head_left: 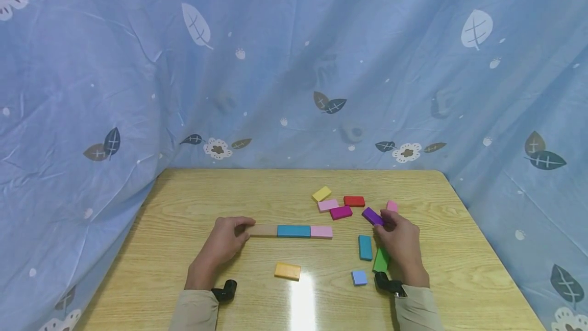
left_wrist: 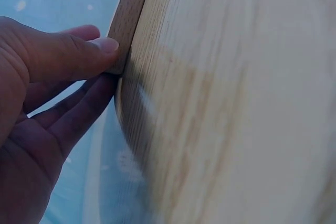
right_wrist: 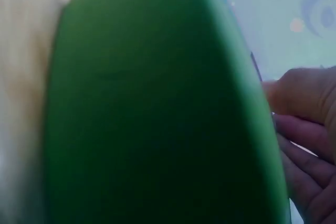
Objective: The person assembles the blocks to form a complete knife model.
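My left hand [head_left: 225,239] pinches the left end of a plain wooden block [head_left: 263,231] between thumb and fingers; the left wrist view shows the same grip. That block lies end to end with a blue block [head_left: 294,231] and a light pink block [head_left: 321,232] in one straight row. Over at the right, my right hand [head_left: 401,239] pinches the near end of a purple block [head_left: 371,215]. A green block [head_left: 381,260] lies partly under that hand and fills much of the right wrist view, where the fingertips are mostly hidden.
Behind the row lie yellow [head_left: 321,194], pale pink [head_left: 328,206], magenta [head_left: 341,212] and red [head_left: 354,201] blocks. Another pink block [head_left: 392,206] is beyond the right hand. Nearer are blue [head_left: 365,247], small light-blue [head_left: 359,277] and orange [head_left: 287,271] blocks. A patterned curtain [head_left: 275,65] surrounds the table.
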Demonstrator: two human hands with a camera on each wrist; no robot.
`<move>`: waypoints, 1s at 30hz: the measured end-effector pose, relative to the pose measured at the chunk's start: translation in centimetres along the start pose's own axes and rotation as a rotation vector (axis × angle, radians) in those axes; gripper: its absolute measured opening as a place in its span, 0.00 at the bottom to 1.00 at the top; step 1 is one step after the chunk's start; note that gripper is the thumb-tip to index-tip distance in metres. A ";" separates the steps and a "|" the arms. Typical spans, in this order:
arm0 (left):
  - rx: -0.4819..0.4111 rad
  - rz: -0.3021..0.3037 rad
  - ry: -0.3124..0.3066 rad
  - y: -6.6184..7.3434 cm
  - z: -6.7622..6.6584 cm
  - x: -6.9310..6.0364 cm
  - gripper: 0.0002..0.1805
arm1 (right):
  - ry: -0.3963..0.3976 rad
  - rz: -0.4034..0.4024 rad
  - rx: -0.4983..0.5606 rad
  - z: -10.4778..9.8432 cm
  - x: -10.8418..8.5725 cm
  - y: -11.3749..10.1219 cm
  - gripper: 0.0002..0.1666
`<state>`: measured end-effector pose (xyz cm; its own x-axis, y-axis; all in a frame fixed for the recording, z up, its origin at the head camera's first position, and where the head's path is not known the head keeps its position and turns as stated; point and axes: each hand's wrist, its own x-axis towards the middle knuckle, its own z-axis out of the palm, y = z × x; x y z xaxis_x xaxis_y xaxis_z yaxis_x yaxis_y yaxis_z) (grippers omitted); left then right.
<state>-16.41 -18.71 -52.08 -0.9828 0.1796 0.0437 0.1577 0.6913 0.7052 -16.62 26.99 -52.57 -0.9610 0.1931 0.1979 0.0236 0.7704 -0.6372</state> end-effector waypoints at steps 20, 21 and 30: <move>-0.005 -0.004 0.005 0.2 -0.1 0.0 0.19 | -0.160 -0.144 0.271 0.7 0.1 -2.5 0.22; -0.007 -0.006 0.005 0.2 -0.1 0.0 0.19 | -0.162 -0.139 0.277 1.0 0.0 -2.7 0.22; 0.000 -0.007 0.012 0.3 -0.1 0.0 0.19 | -0.160 -0.139 0.320 2.7 -0.8 -3.3 0.22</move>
<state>-16.34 -18.63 -51.79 -0.9848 0.1669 0.0474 0.1513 0.6925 0.7054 -16.69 22.67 -52.63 -0.9804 -0.0165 0.1962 -0.1730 0.5486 -0.8180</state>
